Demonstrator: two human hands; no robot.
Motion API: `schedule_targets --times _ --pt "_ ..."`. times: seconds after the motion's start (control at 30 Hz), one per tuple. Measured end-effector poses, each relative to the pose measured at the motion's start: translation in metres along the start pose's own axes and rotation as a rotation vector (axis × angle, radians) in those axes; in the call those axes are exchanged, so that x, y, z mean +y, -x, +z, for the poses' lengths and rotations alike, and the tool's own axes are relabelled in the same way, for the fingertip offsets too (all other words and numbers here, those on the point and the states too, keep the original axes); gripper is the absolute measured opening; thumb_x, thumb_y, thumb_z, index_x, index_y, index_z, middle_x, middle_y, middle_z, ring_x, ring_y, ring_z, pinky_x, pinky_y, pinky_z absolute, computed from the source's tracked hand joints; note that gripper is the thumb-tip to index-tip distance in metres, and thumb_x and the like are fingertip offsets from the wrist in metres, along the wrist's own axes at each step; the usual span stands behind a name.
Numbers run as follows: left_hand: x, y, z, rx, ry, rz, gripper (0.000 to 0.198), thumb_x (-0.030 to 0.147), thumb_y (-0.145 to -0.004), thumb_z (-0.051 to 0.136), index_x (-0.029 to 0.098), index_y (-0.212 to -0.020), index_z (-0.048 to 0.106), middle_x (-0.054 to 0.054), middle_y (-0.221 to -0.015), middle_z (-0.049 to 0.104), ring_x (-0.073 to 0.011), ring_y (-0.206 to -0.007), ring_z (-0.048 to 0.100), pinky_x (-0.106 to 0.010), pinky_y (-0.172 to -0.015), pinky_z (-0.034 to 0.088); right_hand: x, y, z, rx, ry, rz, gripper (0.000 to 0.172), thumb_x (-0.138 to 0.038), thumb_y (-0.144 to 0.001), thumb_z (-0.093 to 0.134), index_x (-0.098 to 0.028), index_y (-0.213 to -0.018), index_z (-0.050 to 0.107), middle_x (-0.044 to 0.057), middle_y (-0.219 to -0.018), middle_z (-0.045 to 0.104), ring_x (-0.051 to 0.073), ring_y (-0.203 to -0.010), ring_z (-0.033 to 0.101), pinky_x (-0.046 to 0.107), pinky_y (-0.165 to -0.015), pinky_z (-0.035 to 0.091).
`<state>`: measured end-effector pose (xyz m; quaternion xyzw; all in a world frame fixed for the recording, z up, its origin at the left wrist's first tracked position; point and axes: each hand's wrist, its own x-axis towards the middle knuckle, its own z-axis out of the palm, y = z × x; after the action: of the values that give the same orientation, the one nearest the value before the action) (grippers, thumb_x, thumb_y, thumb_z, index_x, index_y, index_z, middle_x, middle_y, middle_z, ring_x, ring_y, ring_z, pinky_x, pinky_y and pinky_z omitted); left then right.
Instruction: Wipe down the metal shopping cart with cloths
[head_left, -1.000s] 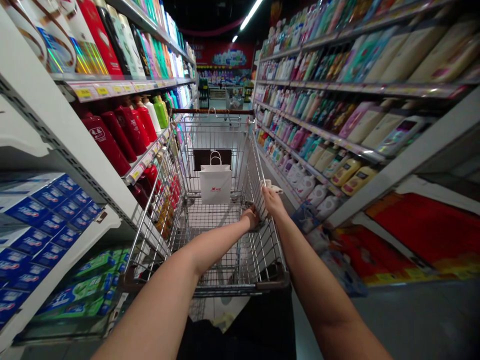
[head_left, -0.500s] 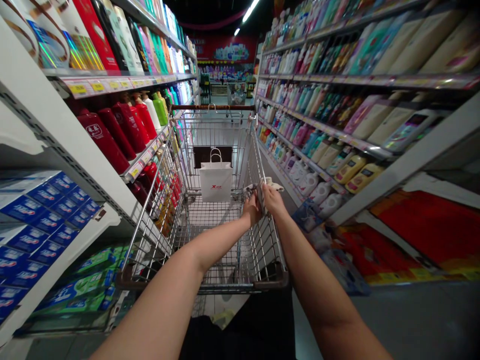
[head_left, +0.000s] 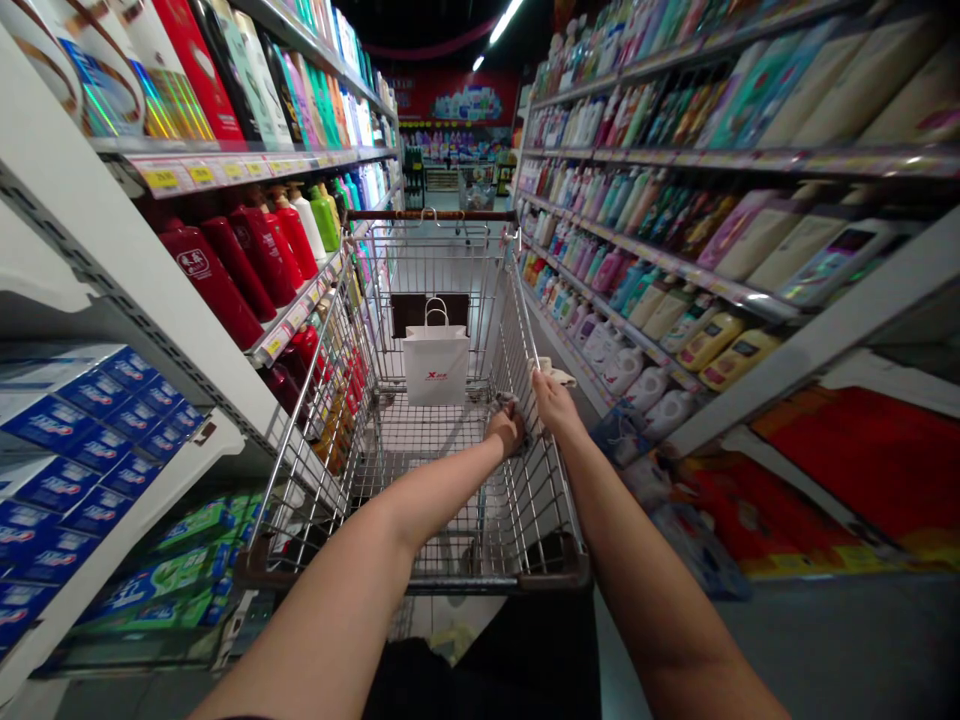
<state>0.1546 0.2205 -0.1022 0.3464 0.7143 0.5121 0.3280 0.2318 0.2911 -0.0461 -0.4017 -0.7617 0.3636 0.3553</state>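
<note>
2 hands (head_left: 553,402) w/ 2 cloths (head_left: 561,377), 1 wht bag (head_left: 436,362) in 1 cart (head_left: 553,578)

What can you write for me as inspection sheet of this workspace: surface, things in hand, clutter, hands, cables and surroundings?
Surface: wire floor of a metal shopping cart.
Things in hand: grey cloth at the cart's right inner wall; pale cloth at its right top rail.
Clutter: white paper bag, upright at the cart's far end.
Hands: left hand inside the cart, holding the grey cloth; right hand closed on the pale cloth at the rail.
Cables: nothing seen.
Surroundings: shelves of bottles on both sides; blue boxes, lower left.
</note>
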Motion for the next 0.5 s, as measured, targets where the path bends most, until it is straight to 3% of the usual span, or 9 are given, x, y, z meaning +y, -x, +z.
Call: schedule_targets --times 0.23,0.37,0.5 --pt "0.055 0.002 -0.017 0.065 -0.038 0.271 0.063 0.021 -0.097 0.05 0.02 -0.16 0.052 -0.009 -0.157 0.061 -0.0247 -0.146 0.054 -0.036 -0.126 0.037 0.002 -0.001 0.002 0.015 -0.08 -0.017 0.075 -0.093 -0.079 0.031 -0.023 -0.077 0.06 0.013 -0.083 0.069 0.031 -0.093 0.066 0.046 -0.093 0.053" --pt "0.053 0.008 -0.024 0.011 -0.08 0.274 0.065 0.022 -0.098 0.05 0.026 -0.162 0.048 -0.008 -0.151 0.066 -0.026 -0.14 0.06 -0.037 -0.123 0.041 0.002 0.0 0.003 0.031 -0.091 0.019 0.074 -0.09 -0.079 0.033 -0.022 -0.08 0.062 0.015 -0.088 0.071 0.033 -0.097 0.068 0.048 -0.093 0.054" --pt "0.037 0.007 -0.021 -0.026 -0.077 0.236 0.064 0.026 -0.101 0.048 0.023 -0.165 0.043 -0.011 -0.146 0.068 -0.0273 -0.135 0.063 -0.039 -0.117 0.046 -0.003 0.002 0.003 0.052 -0.061 0.02 0.069 -0.085 -0.082 0.033 -0.022 -0.081 0.062 0.015 -0.091 0.071 0.033 -0.1 0.067 0.048 -0.095 0.053"
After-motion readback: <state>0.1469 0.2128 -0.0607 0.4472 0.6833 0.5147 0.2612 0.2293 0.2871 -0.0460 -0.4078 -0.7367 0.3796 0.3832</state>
